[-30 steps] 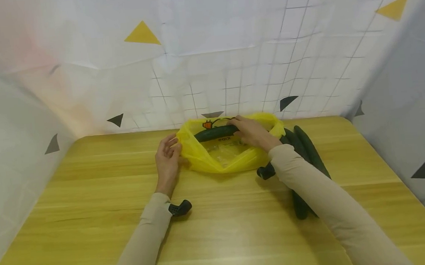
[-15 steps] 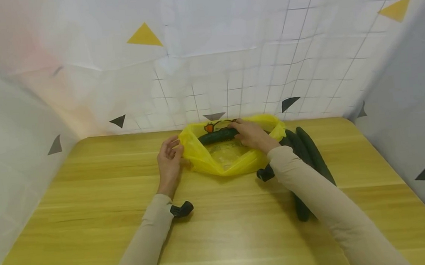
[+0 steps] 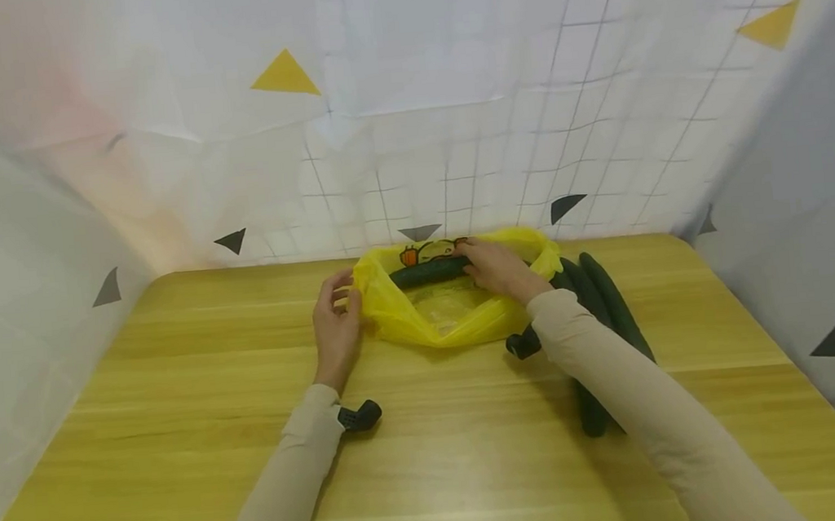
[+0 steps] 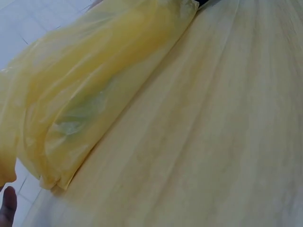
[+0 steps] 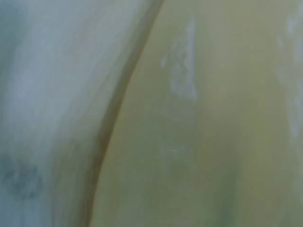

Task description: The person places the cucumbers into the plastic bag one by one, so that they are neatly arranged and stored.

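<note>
A yellow plastic bag point(image 3: 423, 325) lies on its side-to-side length at the back of the table, its mouth spread upward. Inside it is a dark green cucumber point(image 3: 426, 274), lying crosswise near the far wall. My right hand point(image 3: 499, 269) reaches over the bag's right rim and grips the cucumber's right end; its fingertips are partly hidden. At the left rim, my left hand point(image 3: 335, 320) has its fingers loosely bent against the plastic. In the left wrist view, a thumb tip point(image 4: 8, 203) shows just off the bag point(image 4: 109, 75), and a green shape shows through the plastic.
Several more cucumbers point(image 3: 615, 302) lie side by side right of the bag, partly under the right forearm. A white patterned sheet point(image 3: 416, 154) hangs behind the wooden table point(image 3: 433, 455). The right wrist view is blurred, mostly yellow plastic point(image 5: 213, 118).
The cucumber in the bag has sunk slightly lower, with the right hand still on its end. The left hand's fingers have spread a little at the rim.
</note>
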{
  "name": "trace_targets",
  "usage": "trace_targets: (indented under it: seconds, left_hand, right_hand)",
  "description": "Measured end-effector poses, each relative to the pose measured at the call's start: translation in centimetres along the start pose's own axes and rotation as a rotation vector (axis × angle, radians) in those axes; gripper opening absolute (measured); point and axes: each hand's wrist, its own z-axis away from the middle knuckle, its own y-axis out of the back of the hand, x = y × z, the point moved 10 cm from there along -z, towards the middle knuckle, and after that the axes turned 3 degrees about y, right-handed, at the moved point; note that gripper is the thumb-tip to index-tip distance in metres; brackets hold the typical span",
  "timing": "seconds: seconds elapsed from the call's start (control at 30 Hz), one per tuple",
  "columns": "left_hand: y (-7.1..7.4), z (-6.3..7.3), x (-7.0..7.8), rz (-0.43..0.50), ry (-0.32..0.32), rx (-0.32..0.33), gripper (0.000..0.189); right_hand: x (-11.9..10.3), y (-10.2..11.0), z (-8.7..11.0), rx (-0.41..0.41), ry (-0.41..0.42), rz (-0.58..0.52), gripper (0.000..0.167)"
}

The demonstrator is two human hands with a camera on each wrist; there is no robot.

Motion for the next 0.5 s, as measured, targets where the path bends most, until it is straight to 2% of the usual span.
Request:
trace_targets:
  seconds: [0.17,0.5]
  left_hand:
    - [0.2,0.2,0.3,-0.016,-0.009,0.020,0.027]
    - [0.2,0.2,0.2,-0.020,-0.004,0.015,0.029]
  right_hand:
    - [0.2,0.7,0.5,0.019,0.007,0.019,0.030]
    - [0.2,2.6,2.8,0.072,0.043,-0.017,0.025]
